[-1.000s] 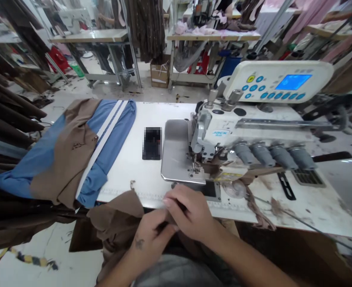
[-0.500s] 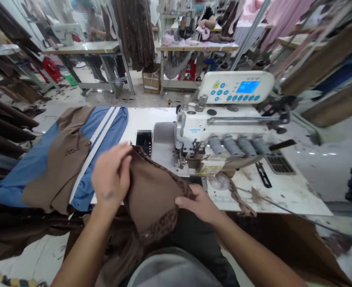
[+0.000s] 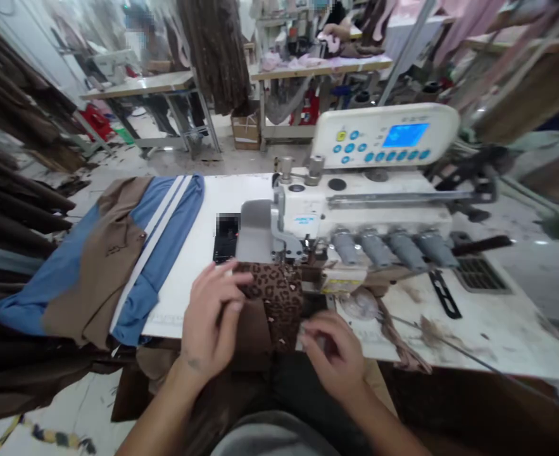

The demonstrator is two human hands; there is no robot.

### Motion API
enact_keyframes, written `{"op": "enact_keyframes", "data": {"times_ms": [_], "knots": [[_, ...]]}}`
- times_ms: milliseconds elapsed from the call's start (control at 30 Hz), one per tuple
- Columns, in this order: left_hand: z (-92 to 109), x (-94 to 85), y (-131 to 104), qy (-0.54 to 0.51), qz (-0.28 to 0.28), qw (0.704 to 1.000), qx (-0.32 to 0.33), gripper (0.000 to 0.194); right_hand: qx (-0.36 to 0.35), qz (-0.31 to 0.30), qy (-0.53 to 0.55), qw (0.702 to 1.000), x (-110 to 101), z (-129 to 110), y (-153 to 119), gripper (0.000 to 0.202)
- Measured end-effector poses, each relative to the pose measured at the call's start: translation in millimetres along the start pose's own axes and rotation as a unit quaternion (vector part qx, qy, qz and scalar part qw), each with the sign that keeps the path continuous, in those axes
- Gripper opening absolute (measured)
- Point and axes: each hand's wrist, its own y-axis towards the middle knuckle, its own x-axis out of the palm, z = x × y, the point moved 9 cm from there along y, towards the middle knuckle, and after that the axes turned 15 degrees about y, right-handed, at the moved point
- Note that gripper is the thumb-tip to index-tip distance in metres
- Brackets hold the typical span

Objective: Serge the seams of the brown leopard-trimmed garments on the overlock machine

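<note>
Leopard-print fabric (image 3: 275,291) lies flat at the needle end of a white overlock sewing machine (image 3: 302,212), its far edge by the presser foot. Plain brown cloth (image 3: 253,332) joins it at the left and hangs off the table's front edge. My left hand (image 3: 213,310) rests at the fabric's left side, fingers stretched out and thumb apart. At the right edge of the print, my right hand (image 3: 333,351) has its fingers curled, thumb and forefinger closed at the border; its grip there is partly hidden.
A blue and brown garment with white stripes (image 3: 131,253) covers the table's left part. A dark phone (image 3: 226,244) lies beside the machine's grey plate (image 3: 256,231). Scraps and a black slotted piece (image 3: 444,294) are at the right. Co-workers sit at tables beyond.
Both hands brought the fabric from the air above the table's front edge onto the machine. It now lies flat, print side up; the left hand's fingers have spread.
</note>
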Motion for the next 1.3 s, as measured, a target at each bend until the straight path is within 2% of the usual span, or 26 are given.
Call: {"op": "enact_keyframes", "data": {"times_ms": [67,100,167,200,267,333,367,400,467,533,567,700,833,1000,1133,1200,1300], "knots": [[23,9.2,-4,-0.002,-0.027,0.995,0.091,0.022,0.037,-0.065,-0.017,0.997,14,1,-6,0.034],[30,16.0,-4,-0.009,-0.04,0.992,0.119,0.022,0.069,-0.095,-0.017,0.993,23,5,-10,0.036],[31,24.9,2,-0.013,-0.033,0.992,0.121,0.016,0.105,-0.132,-0.011,0.986,38,11,-17,0.02],[27,26.4,6,-0.011,-0.017,0.994,0.104,0.014,0.101,-0.134,-0.01,0.986,42,12,-19,0.02],[19,27.5,13,-0.001,0.004,0.997,0.073,0.013,0.061,-0.092,-0.029,0.993,40,8,-17,0.033],[16,25.8,16,0.017,0.015,0.997,0.072,0.015,0.033,-0.034,-0.059,0.997,30,7,-11,0.031],[17,24.1,16,0.028,0.018,0.996,0.078,0.017,0.04,-0.03,-0.063,0.997,29,9,-8,0.027],[17,22.0,15,0.04,0.022,0.995,0.087,0.018,0.057,-0.048,-0.058,0.996,31,13,-5,0.026],[17,18.3,13,0.066,0.023,0.993,0.097,0.022,0.09,-0.133,-0.032,0.987,45,21,-2,0.028],[14,16.7,14,0.092,0.012,0.991,0.094,0.024,0.088,-0.195,-0.02,0.977,54,22,-3,0.038],[12,16.9,15,0.103,0.001,0.99,0.091,0.024,0.076,-0.205,-0.022,0.976,55,21,-3,0.044],[10,20.0,21,0.13,-0.046,0.988,0.075,0.018,0.021,-0.186,-0.042,0.981,51,18,-11,0.055],[6,25.4,29,0.14,-0.088,0.986,0.03,0.015,0.0,-0.159,-0.048,0.986,47,17,-16,0.059],[-7,25.8,39,0.149,-0.066,0.987,-0.016,0.007,-0.048,-0.15,-0.072,0.985,47,14,-15,0.065],[-25,40.7,44,0.071,-0.106,0.987,-0.101,0.015,-0.076,-0.14,-0.081,0.984,44,10,-17,0.067],[-26,48.8,49,0.041,-0.125,0.986,-0.106,0.018,-0.075,-0.12,-0.073,0.987,40,9,-15,0.066],[-27,53.3,56,0.028,-0.122,0.987,-0.098,0.021,-0.077,-0.1,-0.065,0.99,37,6,-13,0.064]]}}
